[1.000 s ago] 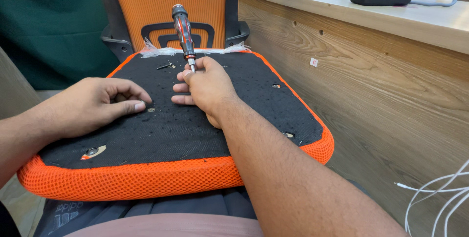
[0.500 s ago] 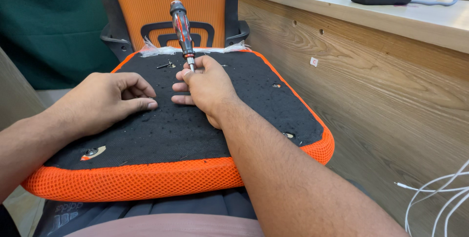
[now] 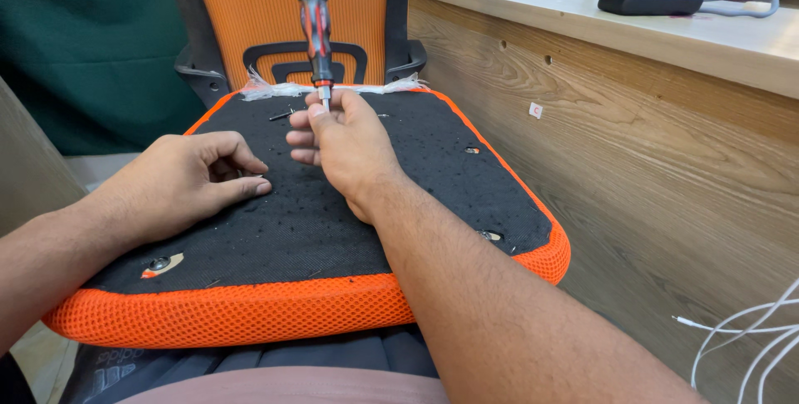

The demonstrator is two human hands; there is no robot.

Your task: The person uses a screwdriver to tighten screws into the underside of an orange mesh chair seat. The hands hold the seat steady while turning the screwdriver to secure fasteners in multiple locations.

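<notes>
An orange mesh seat cushion (image 3: 250,312) lies upside down in front of me, its black fabric underside (image 3: 399,196) facing up. My right hand (image 3: 345,146) pinches the metal shaft of a red and black screwdriver (image 3: 315,25), which stands upright near the cushion's far edge. My left hand (image 3: 187,183) rests on the black fabric to the left, its fingers curled and pinched together; whether it holds something small I cannot tell. A loose dark screw (image 3: 281,114) lies just left of the screwdriver tip.
An orange chair back (image 3: 283,4) stands behind the cushion. A wooden desk side (image 3: 666,179) rises at the right, with a black device (image 3: 649,0) and cables on top. White cables (image 3: 749,337) hang at the lower right. Screw holes (image 3: 491,236) mark the cushion's underside.
My left hand has slid right across the black fabric, closer to my right hand. The right hand and screwdriver have stayed in place.
</notes>
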